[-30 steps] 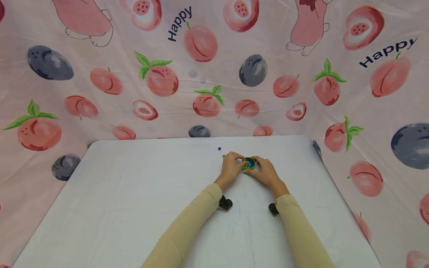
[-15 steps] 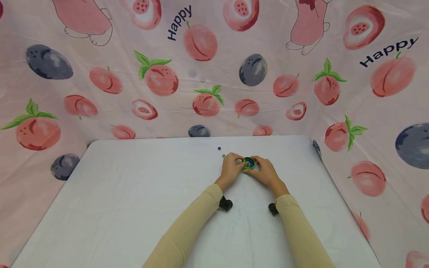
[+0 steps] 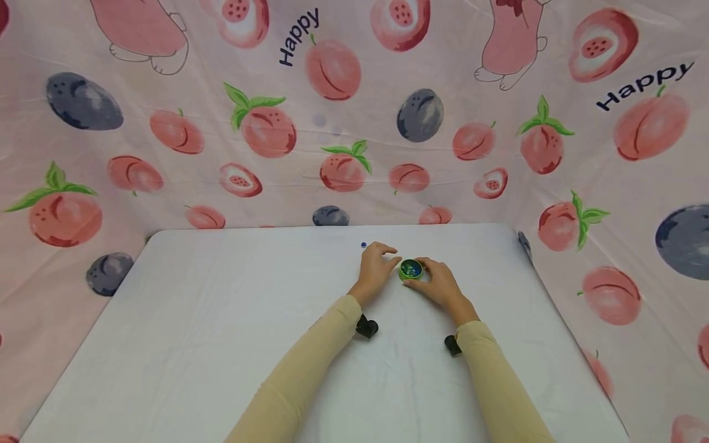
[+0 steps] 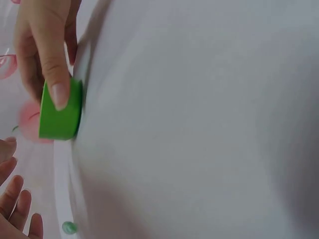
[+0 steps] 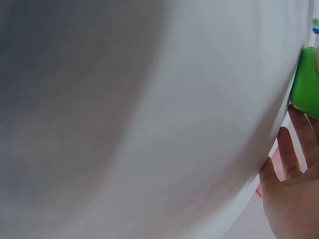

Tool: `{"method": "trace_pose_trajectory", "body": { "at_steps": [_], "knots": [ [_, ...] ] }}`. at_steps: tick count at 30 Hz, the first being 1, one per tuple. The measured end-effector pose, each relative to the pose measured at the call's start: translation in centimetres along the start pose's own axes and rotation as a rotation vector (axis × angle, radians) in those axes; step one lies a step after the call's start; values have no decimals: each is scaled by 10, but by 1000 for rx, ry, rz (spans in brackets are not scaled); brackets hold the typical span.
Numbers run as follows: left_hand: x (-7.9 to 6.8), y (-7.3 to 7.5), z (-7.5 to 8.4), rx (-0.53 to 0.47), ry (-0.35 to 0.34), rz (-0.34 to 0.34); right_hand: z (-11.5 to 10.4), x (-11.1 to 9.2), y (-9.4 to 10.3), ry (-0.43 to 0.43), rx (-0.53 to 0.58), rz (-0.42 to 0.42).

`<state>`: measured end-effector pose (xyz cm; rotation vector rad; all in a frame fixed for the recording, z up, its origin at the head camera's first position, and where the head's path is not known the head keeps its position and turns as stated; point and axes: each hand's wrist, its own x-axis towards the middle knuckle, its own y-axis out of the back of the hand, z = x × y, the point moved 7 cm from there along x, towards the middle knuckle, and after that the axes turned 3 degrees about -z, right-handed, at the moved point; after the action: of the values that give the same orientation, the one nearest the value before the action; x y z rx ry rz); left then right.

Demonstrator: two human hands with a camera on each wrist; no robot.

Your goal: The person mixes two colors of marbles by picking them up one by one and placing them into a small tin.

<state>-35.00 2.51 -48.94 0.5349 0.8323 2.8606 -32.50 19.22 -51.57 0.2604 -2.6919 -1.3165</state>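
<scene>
A small round green container (image 3: 403, 277) sits on the white table, with blue and green bits inside that are too small to make out. My right hand (image 3: 440, 286) holds its right side between thumb and fingers; in the left wrist view the thumb (image 4: 60, 94) lies along the green wall. My left hand (image 3: 375, 271) is just left of the container, apart from it, fingers spread and holding nothing. A green marble (image 4: 69, 227) lies near the left fingertips in the left wrist view, hidden in the head view. A blue marble (image 3: 363, 245) lies farther back.
The white table (image 3: 221, 332) ends at a pink fruit-print cloth (image 3: 288, 203) behind and on both sides. Black wrist cameras (image 3: 367, 327) show under each forearm. Both marbles lie close to the table's far edge.
My left hand has let go of the green container's left side and moved left and slightly back, now covering the green marble in the head view. The right hand stays on the container.
</scene>
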Motion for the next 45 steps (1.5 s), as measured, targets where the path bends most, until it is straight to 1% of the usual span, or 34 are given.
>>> {"method": "trace_pose_trajectory", "body": {
  "at_steps": [5, 10, 12, 15, 20, 23, 27, 31, 35, 38, 41, 45],
  "knots": [
    [7, 14, -5, 4, -8, 29, 1, 0, 0, 1, -1, 3],
    [11, 28, -16, 8, 12, 67, 1, 0, -1, -26, 11, -14],
    [13, 33, -22, 10, 37, 81, 1, 0, -1, -39, 15, -20],
    [14, 41, -33, -4, 85, 100, 0, 0, 0, -36, 12, -19],
    [17, 48, -49, 0, 140, 131, 0, -1, 1, -27, 14, -16],
    [17, 48, -57, 13, 167, 140, 0, -1, 1, -27, 19, -21],
    [19, 46, -66, 9, 196, 132, 0, -1, 1, -37, 29, -30],
    [22, 43, -74, 29, 204, 124, 0, 0, 0, -45, 27, -34],
    [25, 43, -80, 46, 225, 132, 0, 1, -3, -44, 20, -41],
    [27, 42, -83, 41, 254, 129, 0, 0, -3, -42, 19, -39],
    [30, 39, -84, 53, 277, 105, 0, -1, -2, -44, 17, -30],
    [33, 36, -82, 101, 270, 95, 1, -1, 0, -44, 14, -21]
  ]
}}
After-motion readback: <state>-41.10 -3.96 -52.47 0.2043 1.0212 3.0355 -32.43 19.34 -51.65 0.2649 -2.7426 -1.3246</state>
